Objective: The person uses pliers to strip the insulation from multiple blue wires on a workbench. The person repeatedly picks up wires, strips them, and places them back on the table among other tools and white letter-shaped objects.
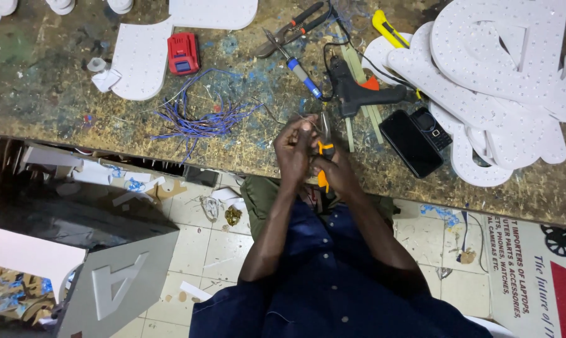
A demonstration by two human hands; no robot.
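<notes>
**Both hands clamped on orange-handled pliers at the table edge**

I see my left hand (294, 153) and right hand (338, 170) pressed together just off the near edge of the table (57, 106). The right hand is clamped on the orange-handled pliers (323, 159), whose jaws point up toward the table. My left hand's fingers are pinched shut at the pliers' tip, on something too thin for me to tell.

On the table just left of my hands lies a bundle of blue wires (201, 122). Just beyond the hands I see a black glue gun (358, 91) and a blue-handled soldering iron (301, 74); to the right lie a black smartphone (411, 143) and a small keypad phone (431, 127). White foam letters (502, 75) are stacked at the far right. A red battery pack (182, 53) sits well apart to the left.
</notes>
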